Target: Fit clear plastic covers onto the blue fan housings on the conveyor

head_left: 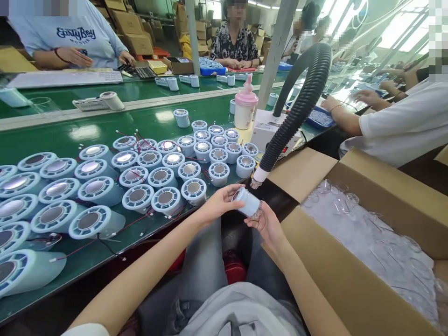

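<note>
My left hand [220, 202] and my right hand [266, 226] together hold one pale blue cylindrical part [248, 202] over my lap, just past the table's front edge. The left fingers wrap its far end; the right fingers pinch its near end, where a clear plastic piece [258, 213] shows. The white nozzle [259, 175] of a black ribbed hose [301, 105] hangs right above the part. Several more pale blue round parts [161, 176] with grilles, metal discs and thin red wires stand in rows on the green table [105, 128] to my left.
An open cardboard box [385, 196] filled with clear plastic pieces [371, 233] stands at my right. A pink-capped bottle [245, 108] and a white device [269, 130] stand behind the hose. Other people work across the belt and at my right.
</note>
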Motion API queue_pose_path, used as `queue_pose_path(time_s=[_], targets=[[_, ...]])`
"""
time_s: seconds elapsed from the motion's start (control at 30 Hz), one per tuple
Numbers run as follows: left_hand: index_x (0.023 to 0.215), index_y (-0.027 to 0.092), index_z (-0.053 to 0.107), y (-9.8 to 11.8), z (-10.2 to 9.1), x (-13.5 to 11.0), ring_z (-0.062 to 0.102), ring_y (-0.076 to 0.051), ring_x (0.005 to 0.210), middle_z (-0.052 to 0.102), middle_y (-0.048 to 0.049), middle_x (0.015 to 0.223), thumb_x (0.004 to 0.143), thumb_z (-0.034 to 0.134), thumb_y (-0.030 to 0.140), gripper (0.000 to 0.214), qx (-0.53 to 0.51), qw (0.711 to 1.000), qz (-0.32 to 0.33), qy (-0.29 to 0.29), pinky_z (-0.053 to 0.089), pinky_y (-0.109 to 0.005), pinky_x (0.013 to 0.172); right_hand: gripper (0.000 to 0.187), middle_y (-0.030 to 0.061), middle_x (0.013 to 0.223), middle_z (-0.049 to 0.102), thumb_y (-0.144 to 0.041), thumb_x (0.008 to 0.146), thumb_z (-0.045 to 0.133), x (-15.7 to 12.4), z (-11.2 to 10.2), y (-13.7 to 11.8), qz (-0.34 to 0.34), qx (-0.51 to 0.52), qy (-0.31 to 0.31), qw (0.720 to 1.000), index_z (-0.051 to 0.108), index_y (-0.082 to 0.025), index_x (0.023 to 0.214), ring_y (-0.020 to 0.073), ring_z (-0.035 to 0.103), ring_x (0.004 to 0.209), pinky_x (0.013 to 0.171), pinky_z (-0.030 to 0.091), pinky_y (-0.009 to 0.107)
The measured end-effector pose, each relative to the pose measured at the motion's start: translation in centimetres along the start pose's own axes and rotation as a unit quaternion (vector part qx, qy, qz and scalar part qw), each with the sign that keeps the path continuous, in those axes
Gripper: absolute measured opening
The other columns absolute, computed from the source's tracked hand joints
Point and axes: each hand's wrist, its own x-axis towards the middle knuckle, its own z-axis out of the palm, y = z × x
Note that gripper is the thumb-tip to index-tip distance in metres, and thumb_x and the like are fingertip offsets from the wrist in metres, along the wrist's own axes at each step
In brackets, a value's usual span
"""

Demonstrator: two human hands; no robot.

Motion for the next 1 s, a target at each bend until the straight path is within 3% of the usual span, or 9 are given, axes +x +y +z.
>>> queue_pose_path(time_s=[0.13, 0.23, 0.37, 0.47, 0.57, 0.77, 1.0], targets=[[0.112, 0.018, 0.057, 0.6, -0.4, -3.5, 0.057, -0.022, 0.113, 0.057, -0.0102, 0.126, 0.063, 0.084, 0.018, 0.056, 0.036, 0.999, 0.019, -0.002, 0.046, -0.035, 0.097, 0.042, 0.0002, 0.070, 0.069, -0.050, 0.077, 0.071, -1.8, 0.6, -0.9, 0.007, -0.038, -0.021, 0.999, 0.055, -0.017, 0.098, 0.0143, 0.066, 0.051, 0.045, 0.054, 0.020], [0.110, 0.019, 0.056, 1.3, -0.4, -6.3, 0.057, -0.021, 0.108, 0.056, -0.0088, 0.117, 0.066, 0.082, 0.021, 0.051, 0.147, 0.984, 0.102, 0.004, 0.049, -0.031, 0.090, 0.041, -0.0004, 0.067, 0.068, -0.051, 0.078, 0.069, -3.6, 1.1, -2.2, 0.020, -0.055, -0.038, 0.998, 0.058, -0.016, 0.097, 0.0133, 0.064, 0.046, 0.039, 0.051, 0.018], [0.116, 0.022, 0.061, 2.3, -0.2, -8.7, 0.057, -0.021, 0.098, 0.056, -0.0095, 0.110, 0.076, 0.073, 0.031, 0.042, 0.333, 0.910, 0.246, -0.002, 0.051, -0.034, 0.085, 0.045, -0.0005, 0.063, 0.066, -0.058, 0.077, 0.067, -5.2, 1.8, -3.8, 0.045, -0.065, -0.067, 0.995, 0.059, -0.016, 0.092, 0.0129, 0.061, 0.042, 0.035, 0.049, 0.018], [0.120, 0.027, 0.065, 2.9, -0.1, -9.6, 0.056, -0.022, 0.104, 0.054, -0.0109, 0.119, 0.087, 0.061, 0.031, 0.034, 0.402, 0.869, 0.285, -0.038, 0.051, -0.036, 0.090, 0.048, -0.0009, 0.061, 0.066, -0.063, 0.078, 0.064, -5.9, 2.2, -4.3, 0.069, -0.066, -0.094, 0.991, 0.059, -0.017, 0.090, 0.0127, 0.061, 0.040, 0.033, 0.048, 0.017], [0.119, 0.030, 0.067, 3.3, 0.0, -10.3, 0.055, -0.022, 0.107, 0.050, -0.0109, 0.124, 0.092, 0.055, 0.029, 0.030, 0.407, 0.863, 0.294, -0.060, 0.054, -0.031, 0.083, 0.049, -0.0007, 0.058, 0.066, -0.065, 0.079, 0.063, -6.3, 2.4, -4.6, 0.090, -0.062, -0.111, 0.988, 0.059, -0.017, 0.090, 0.0131, 0.061, 0.040, 0.033, 0.048, 0.016], [0.110, 0.028, 0.069, 3.3, 0.2, -11.2, 0.055, -0.020, 0.107, 0.048, -0.0101, 0.127, 0.089, 0.060, 0.022, 0.023, 0.385, 0.857, 0.337, -0.057, 0.055, -0.027, 0.080, 0.048, -0.0004, 0.059, 0.066, -0.064, 0.077, 0.065, -6.8, 2.8, -5.2, 0.093, -0.058, -0.110, 0.988, 0.060, -0.019, 0.091, 0.0147, 0.062, 0.042, 0.035, 0.049, 0.018], [0.123, 0.029, 0.058, 2.6, 0.4, -11.7, 0.055, -0.023, 0.104, 0.052, -0.0112, 0.121, 0.085, 0.067, 0.032, 0.039, 0.375, 0.854, 0.360, -0.005, 0.054, -0.036, 0.086, 0.047, 0.0000, 0.061, 0.065, -0.065, 0.081, 0.058, -7.3, 3.1, -5.2, 0.100, -0.073, -0.102, 0.987, 0.059, -0.020, 0.094, 0.0159, 0.062, 0.042, 0.034, 0.048, 0.021]])
